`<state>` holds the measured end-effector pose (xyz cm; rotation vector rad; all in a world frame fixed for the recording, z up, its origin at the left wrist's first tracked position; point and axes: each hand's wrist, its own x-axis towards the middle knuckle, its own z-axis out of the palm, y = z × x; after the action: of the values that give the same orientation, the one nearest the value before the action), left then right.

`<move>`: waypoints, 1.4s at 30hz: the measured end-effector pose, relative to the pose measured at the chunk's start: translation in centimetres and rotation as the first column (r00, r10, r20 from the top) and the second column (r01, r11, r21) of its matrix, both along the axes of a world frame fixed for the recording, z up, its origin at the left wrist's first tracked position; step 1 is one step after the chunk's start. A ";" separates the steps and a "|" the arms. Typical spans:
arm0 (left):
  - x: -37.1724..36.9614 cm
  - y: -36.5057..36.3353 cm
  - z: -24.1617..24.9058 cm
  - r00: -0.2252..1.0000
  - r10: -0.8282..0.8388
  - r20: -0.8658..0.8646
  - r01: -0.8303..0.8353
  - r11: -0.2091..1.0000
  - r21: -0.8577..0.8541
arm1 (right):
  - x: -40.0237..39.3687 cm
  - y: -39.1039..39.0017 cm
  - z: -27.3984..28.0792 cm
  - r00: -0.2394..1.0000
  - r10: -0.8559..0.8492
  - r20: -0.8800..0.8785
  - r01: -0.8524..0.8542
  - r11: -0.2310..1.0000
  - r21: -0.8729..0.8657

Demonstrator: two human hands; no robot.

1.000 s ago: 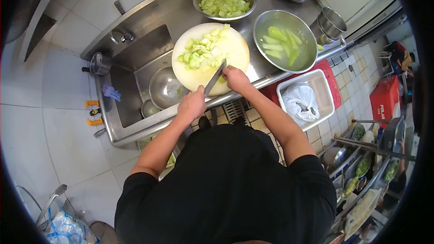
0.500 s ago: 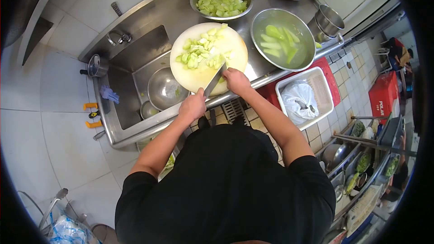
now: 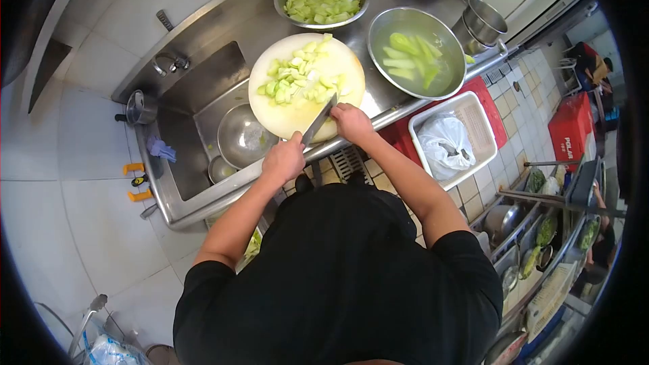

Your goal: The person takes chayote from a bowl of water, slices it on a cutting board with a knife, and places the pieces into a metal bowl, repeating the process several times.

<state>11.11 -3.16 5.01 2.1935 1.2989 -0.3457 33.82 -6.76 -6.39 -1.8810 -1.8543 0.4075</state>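
My left hand (image 3: pixel 284 159) is closed round the handle of a kitchen knife (image 3: pixel 319 120), whose blade slants up and away over the near right part of a round white cutting board (image 3: pixel 270 118). Beside the blade, my right hand (image 3: pixel 352 122) has its fingers bent and pressed together at the board's right edge. It grips a piece of pale green vegetable, mostly hidden by the fingers and knife. Chopped pale green pieces (image 3: pixel 294 82) lie heaped on the board's far half. To the right, a metal bowl (image 3: pixel 373 47) holds long peeled green pieces (image 3: pixel 416 54) in water.
Behind the board stands a metal bowl (image 3: pixel 278 8) of cut green vegetable. The sink (image 3: pixel 182 105) on the left contains a large metal bowl (image 3: pixel 240 135). A white basket (image 3: pixel 483 128) with a plastic bag (image 3: pixel 445 147) sits below the counter. Loaded shelves (image 3: pixel 527 230) stand at right.
The view has shifted slightly, moving the counter and bowls left and up in frame. My hands and the knife keep nearly the same position at the board. A person's arm now shows at far right.
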 end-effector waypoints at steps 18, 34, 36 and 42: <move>-1.8 2.3 -3.2 0.989 -0.013 0.144 0.013 1.000 0.002 | -1.0 0.2 -1.0 0.997 -0.066 0.037 0.063 0.995 0.075; -7.9 7.1 -0.7 0.970 -0.077 0.229 -0.016 0.926 0.376 | -5.6 8.3 4.8 0.975 -0.183 0.123 0.197 0.973 -0.117; -8.8 7.7 -0.2 0.974 -0.095 0.204 0.002 0.909 0.417 | -7.1 9.4 5.2 0.980 -0.140 0.143 0.163 0.972 -0.168; -11.3 8.6 0.7 0.966 -0.204 0.161 0.096 0.856 0.508 | -10.4 11.6 4.5 0.988 -0.152 0.013 0.153 0.985 -0.085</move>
<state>-0.15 5.46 5.73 2.6825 1.1938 0.1927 23.41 4.86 -1.87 -2.0670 -1.7065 0.4353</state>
